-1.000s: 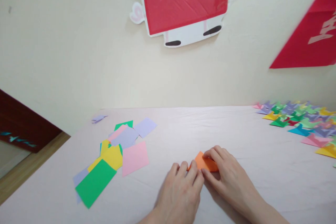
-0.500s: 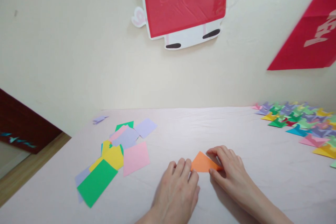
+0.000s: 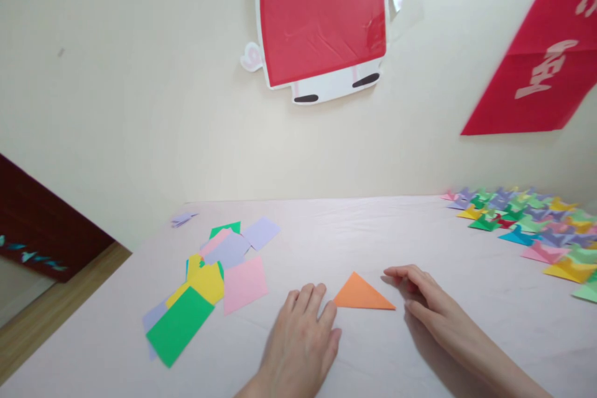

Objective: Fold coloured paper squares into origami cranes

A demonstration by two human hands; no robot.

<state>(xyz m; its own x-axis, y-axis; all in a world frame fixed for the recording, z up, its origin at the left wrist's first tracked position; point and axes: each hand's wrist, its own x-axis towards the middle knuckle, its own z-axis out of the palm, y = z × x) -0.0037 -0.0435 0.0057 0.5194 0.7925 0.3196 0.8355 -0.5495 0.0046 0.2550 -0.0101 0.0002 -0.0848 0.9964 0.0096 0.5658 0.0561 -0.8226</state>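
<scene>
An orange paper triangle, folded from a sheet, lies flat on the pale table between my hands, its long edge toward me. My left hand rests palm down with fingers spread, the fingertips close to the triangle's left corner; whether they touch it I cannot tell. To the right of the triangle, my right hand is held just off its right corner. Its thumb and index finger are apart, with nothing between them.
Loose coloured paper sheets, among them a green one and a pink one, overlap at the left. Rows of folded paper figures stand at the right. A small folded lilac paper lies at the back left, near the wall.
My right hand has let go of the orange triangle and drawn away to the right. My left hand has shifted slightly left and down. The view has tilted a little upward.
</scene>
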